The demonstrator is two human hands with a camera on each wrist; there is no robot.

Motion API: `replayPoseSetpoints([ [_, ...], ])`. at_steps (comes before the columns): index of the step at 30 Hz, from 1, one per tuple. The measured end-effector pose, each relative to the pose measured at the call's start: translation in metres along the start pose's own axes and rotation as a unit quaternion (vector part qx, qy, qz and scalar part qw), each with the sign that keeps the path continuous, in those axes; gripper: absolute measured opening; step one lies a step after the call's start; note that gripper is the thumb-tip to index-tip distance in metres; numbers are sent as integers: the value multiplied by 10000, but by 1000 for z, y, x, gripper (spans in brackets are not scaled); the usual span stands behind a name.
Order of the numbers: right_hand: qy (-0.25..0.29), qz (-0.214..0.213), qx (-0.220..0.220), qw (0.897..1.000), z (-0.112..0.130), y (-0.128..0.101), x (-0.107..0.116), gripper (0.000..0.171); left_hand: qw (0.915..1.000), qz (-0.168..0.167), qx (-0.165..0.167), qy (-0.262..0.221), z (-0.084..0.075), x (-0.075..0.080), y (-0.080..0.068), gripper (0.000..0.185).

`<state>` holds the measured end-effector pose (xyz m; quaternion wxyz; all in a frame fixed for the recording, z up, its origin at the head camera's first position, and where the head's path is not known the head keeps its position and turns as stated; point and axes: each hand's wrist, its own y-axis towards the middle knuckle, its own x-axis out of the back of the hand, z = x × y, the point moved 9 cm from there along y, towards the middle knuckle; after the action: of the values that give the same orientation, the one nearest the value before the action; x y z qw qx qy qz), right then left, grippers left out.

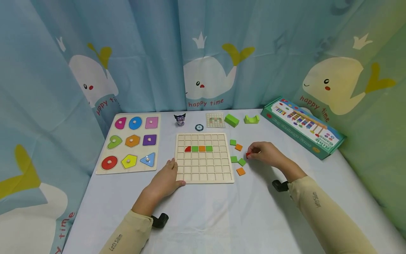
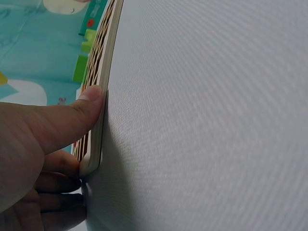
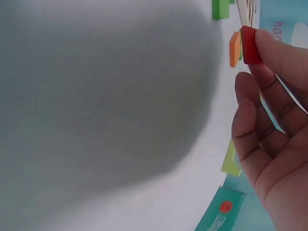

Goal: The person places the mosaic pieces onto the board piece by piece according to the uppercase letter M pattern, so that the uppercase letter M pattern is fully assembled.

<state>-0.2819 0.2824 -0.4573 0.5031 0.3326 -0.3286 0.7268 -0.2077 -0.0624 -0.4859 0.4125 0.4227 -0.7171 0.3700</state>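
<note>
A wooden grid board point(image 1: 204, 158) lies mid-table with a red quarter piece, two green tiles and an orange tile in one row point(image 1: 198, 149). My left hand point(image 1: 165, 180) holds the board's near left corner, the thumb point(image 2: 72, 115) lying along its edge point(image 2: 103, 110). To the right of the board my right hand point(image 1: 267, 154) pinches a small red tile point(image 1: 248, 155) point(image 3: 250, 44) at its fingertips. Loose green tiles point(image 1: 237, 160) and orange tiles point(image 1: 240, 171) lie between that hand and the board.
A shape puzzle board point(image 1: 130, 142) lies at the left. At the back stand a small figurine point(image 1: 179, 119), a pattern card point(image 1: 215, 120), two green blocks point(image 1: 231, 120) and a dark ring point(image 1: 199, 127). A green game box point(image 1: 301, 126) sits at the right. Whale curtains surround the table.
</note>
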Motion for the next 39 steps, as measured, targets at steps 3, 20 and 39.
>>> replayPoseSetpoints([
  [3, 39, 9, 36, 10000, 6, 7, -1, 8, 10000, -20, -3, 15, 0, 0, 0, 86],
  [20, 197, 135, -6, 9997, 33, 39, -13, 7, 10000, -70, 18, 29, 0, 1, 0, 87],
  [39, 329, 394, 375, 9980, 62, 66, -35, 5, 9999, -64, 67, 114, 3, -3, 2, 87],
])
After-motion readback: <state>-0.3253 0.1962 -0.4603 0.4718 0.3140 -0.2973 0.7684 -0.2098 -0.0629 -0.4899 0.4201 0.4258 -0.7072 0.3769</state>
